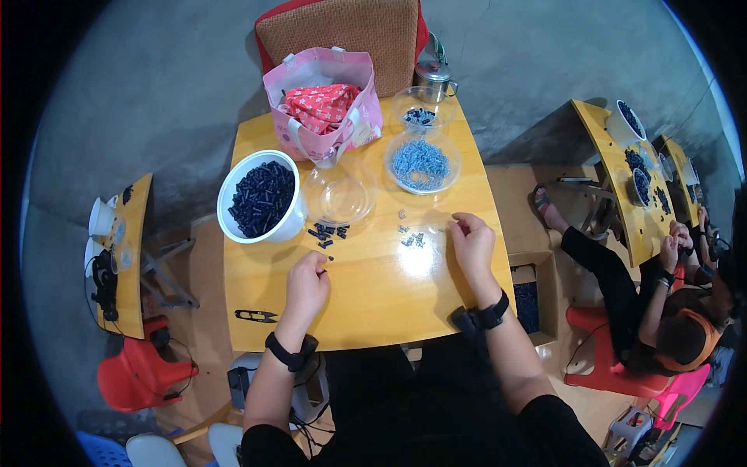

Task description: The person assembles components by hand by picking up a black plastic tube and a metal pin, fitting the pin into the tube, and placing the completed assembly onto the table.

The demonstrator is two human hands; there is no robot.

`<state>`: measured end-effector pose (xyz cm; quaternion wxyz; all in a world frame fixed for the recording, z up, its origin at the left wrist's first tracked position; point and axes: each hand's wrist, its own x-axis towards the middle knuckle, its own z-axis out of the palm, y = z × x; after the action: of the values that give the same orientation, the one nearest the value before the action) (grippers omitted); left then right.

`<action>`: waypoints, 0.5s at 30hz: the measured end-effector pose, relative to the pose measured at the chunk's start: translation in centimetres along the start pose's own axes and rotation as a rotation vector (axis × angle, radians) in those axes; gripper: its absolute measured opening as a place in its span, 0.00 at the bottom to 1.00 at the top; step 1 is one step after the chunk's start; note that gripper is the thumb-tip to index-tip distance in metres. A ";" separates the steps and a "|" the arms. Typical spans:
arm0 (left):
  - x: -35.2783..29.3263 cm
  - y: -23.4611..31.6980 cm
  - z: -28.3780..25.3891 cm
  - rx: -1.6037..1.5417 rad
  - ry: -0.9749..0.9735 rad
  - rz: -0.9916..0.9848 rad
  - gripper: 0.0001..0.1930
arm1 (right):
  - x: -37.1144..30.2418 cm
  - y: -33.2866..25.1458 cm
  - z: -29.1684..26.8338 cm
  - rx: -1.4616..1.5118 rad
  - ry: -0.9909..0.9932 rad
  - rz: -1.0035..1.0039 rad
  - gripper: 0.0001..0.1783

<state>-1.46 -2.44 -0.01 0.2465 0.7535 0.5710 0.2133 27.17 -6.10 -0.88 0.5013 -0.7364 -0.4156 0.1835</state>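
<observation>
My left hand [308,279] is closed over the table, thumb and fingers pinched at a small black plastic piece [322,272]. Just beyond it lies a loose heap of short black tube-like pieces [327,232]. My right hand [473,240] has its fingertips curled together above the tabletop; whatever they hold is too small to make out. To its left are several small clear or silvery pieces [415,240]. A white tub [223,204] full of black pieces stands at the left, beside an empty clear plastic bowl [340,194]. Another clear bowl [391,180] contains many small bluish-silver pieces.
Black thread snips [256,316] lie near the table's left front. A pink bag [331,144] with red cloth, a small clear bowl [398,105] and a metal cup [434,76] are at the back. On the right, another person [661,311] sits at a neighbouring table [622,187].
</observation>
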 end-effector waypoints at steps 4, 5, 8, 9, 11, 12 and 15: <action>0.4 1.5 -0.4 0.018 0.019 0.005 0.11 | 0.5 0.4 0.9 -0.260 -0.054 -0.261 0.05; 0.4 1.8 -0.4 0.059 0.049 0.059 0.12 | 0.2 0.1 1.4 -0.242 -0.087 -0.322 0.05; 1.0 2.5 0.0 0.105 0.078 0.066 0.13 | -0.5 -0.2 2.3 -0.251 -0.129 -0.314 0.03; 1.1 2.6 0.1 0.108 0.079 0.066 0.13 | -0.6 0.0 2.4 -0.265 -0.154 -0.304 0.04; 1.6 2.9 0.1 0.184 0.054 0.028 0.12 | -0.8 0.3 2.6 -0.227 -0.140 -0.327 0.04; 1.9 3.3 0.1 0.187 0.052 0.033 0.12 | -0.9 0.4 2.5 -0.100 -0.153 -0.219 0.05; 3.0 4.7 0.2 0.187 0.142 0.162 0.09 | -1.4 0.6 1.9 0.073 -0.152 -0.036 0.06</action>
<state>2.99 -0.65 2.88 0.1159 0.7999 0.5416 0.2313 25.27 -6.20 -2.47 0.4980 -0.6941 -0.4586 0.2446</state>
